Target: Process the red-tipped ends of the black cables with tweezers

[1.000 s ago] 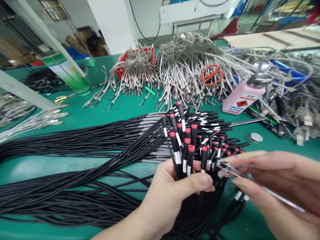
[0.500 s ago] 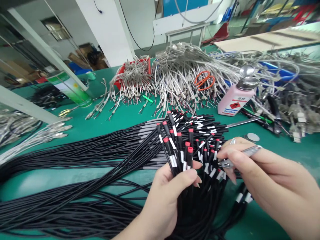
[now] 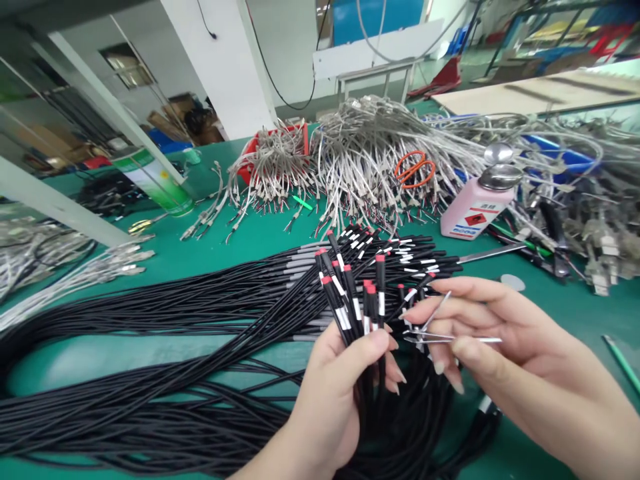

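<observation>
My left hand (image 3: pixel 345 387) is wrapped round a bunch of black cables (image 3: pixel 350 303) with red ends and white label bands, their tips pointing up. In my right hand (image 3: pixel 505 360) is a small silver nail clipper (image 3: pixel 450 338), seen side-on with its lever raised. Thumb and fingers hold it just right of the bunch, its jaws toward the cables. Behind the bunch lie many more black cables (image 3: pixel 215 287) with grey sleeves and white bands, running off to the left. Some cable ends below the clipper are hidden by my hands.
A pink pump bottle (image 3: pixel 477 207) stands at the right, beside black-handled pliers (image 3: pixel 553 230). Orange-handled scissors (image 3: pixel 415 170) lie on heaped grey cables (image 3: pixel 370 147). A red bin (image 3: pixel 250 163) holds more cables. A green-and-white can (image 3: pixel 157 183) stands left. A green stick (image 3: pixel 620 363) lies far right.
My right hand has turned the nail clipper from tilted to nearly level and brought it slightly left. The red tips in my left hand sit closer together. The view has shifted a little.
</observation>
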